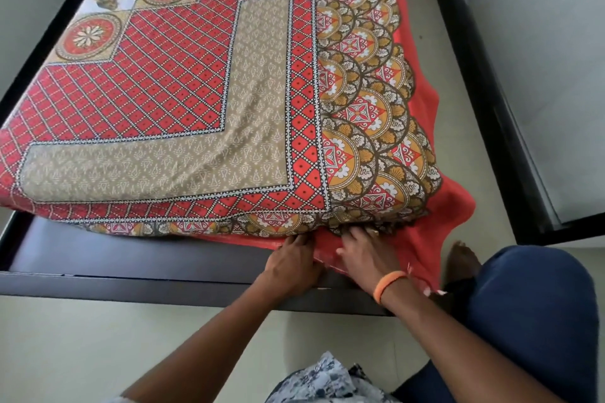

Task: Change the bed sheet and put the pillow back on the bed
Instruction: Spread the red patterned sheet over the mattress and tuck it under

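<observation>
A red, tan and orange patterned bed sheet [196, 91] is spread over the mattress, its plain red edge hanging loose at the near right corner. My left hand [291, 263] rests on that red edge at the foot of the mattress, fingers curled into the cloth. My right hand [363, 252], with an orange band on the wrist, presses the sheet's edge beside it, fingertips hidden under the mattress corner. No pillow is in view.
The dark bed frame [131, 275] runs along the near side, and another dark rail [484, 85] stands to the right of a strip of pale floor. My knee in blue trousers [537, 311] and bare foot [461, 258] are by the corner.
</observation>
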A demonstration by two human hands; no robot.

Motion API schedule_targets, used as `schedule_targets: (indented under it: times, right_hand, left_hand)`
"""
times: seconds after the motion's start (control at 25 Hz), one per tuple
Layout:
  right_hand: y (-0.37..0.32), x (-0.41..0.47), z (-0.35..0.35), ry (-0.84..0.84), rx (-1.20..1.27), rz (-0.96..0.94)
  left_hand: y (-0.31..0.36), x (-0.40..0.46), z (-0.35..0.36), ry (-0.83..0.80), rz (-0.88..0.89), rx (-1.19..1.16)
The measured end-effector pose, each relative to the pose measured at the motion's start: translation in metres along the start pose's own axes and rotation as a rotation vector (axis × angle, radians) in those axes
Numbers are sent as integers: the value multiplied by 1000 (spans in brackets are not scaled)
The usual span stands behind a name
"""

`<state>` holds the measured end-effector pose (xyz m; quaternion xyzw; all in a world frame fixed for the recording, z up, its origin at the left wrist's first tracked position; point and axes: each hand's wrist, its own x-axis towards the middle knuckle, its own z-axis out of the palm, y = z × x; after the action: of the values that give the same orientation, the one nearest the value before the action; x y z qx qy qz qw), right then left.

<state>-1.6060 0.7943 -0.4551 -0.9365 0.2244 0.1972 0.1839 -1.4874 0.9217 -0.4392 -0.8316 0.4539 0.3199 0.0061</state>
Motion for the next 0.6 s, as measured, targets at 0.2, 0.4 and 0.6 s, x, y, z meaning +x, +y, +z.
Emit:
schedule_targets:
  times: [0.2, 0.4, 0.6]
  right_hand:
    - [-29, 6, -7, -23, 94, -65]
    - [-22, 50, -20, -243, 227, 194]
    - [-13, 56, -15, -201, 196, 172]
  left_hand:
    - [-7, 26, -2, -81, 38, 43]
    - [4, 50, -36, -275, 118, 13]
    - [-13, 20, -32, -199, 102, 85]
